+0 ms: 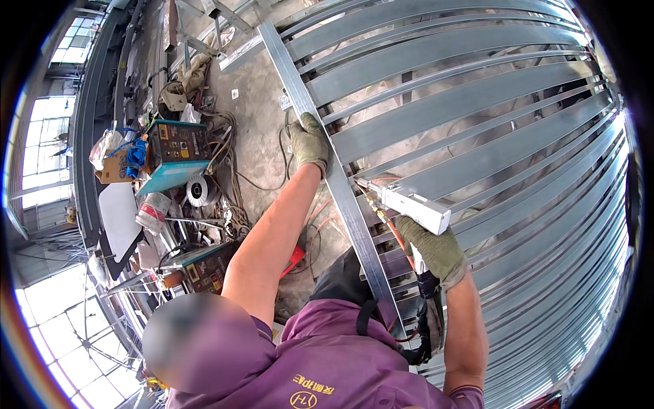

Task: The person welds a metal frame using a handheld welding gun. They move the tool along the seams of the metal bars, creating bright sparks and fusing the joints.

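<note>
My left hand [311,144], in an olive work glove, grips the long flat-sided steel bar [354,221] that runs along the left end of a metal frame. My right hand [434,249], gloved alike, is closed around the grip of a white welding gun [414,207]. The gun's narrow tip points left, close to the steel bar below my left hand. An orange hose [397,234] and a dark-wrapped cable [429,310] run from the gun down beside my right forearm. Parallel grey steel slats [422,112] extend rightward from the bar.
Two control boxes [178,142] with dark panels stand at the left among tangled cables. Near them are a white wire spool [198,191] and a white bucket [154,210]. A red object [293,261] lies by my left arm. Hoses cross the concrete floor [262,102].
</note>
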### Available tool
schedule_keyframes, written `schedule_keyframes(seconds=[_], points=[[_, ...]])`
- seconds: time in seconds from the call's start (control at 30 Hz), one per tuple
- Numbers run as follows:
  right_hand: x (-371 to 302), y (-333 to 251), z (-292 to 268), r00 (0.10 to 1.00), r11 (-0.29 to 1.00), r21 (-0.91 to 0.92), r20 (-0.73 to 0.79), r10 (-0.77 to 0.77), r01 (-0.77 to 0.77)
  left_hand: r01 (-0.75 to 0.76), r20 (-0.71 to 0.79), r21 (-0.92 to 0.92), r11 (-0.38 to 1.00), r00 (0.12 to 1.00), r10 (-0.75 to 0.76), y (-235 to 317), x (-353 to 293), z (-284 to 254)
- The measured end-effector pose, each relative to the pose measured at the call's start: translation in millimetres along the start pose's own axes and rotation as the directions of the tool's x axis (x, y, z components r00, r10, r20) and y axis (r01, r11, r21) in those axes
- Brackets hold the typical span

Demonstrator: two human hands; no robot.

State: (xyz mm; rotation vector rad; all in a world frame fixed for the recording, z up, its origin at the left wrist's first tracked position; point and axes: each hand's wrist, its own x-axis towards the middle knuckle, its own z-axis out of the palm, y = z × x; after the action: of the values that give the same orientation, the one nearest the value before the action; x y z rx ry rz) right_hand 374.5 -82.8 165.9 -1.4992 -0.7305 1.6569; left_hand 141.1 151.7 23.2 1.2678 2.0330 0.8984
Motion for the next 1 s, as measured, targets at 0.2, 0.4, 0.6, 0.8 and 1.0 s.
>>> schedule_keyframes(seconds=[0.2, 0.4, 0.6, 0.8, 1.0], points=[[9, 3, -4, 0.999, 1.0, -0.022, 0.037, 0.005, -0.005, -0.005, -0.01, -0.052, 0.999, 1.0, 0.004, 19, -6, 3], [6, -6, -2, 0.998, 0.996, -0.082, 0.052, 0.036, -0.032, 0.067, 0.057, -0.106, 0.992, 0.996, -0.061, 38, -14, -4], [8, -1, -1, 0.998, 0.996, -0.086, 0.064, 0.012, -0.006, 0.002, -0.014, -0.044, 0.999, 1.0, -0.003, 34, -10, -5], [8, -12, 4, 0.998, 0.992, -0.116, 0.024, 0.057, -0.054, 0.011, -0.002, -0.048, 0.999, 1.0, -0.011, 32, -8, -4], [8, -2, 0, 0.997, 0.987, -0.144, 0.031, 0.07, -0.064, -0.008, -0.005, -0.088, 0.996, 1.0, 0.008, 33, -8, 1]])
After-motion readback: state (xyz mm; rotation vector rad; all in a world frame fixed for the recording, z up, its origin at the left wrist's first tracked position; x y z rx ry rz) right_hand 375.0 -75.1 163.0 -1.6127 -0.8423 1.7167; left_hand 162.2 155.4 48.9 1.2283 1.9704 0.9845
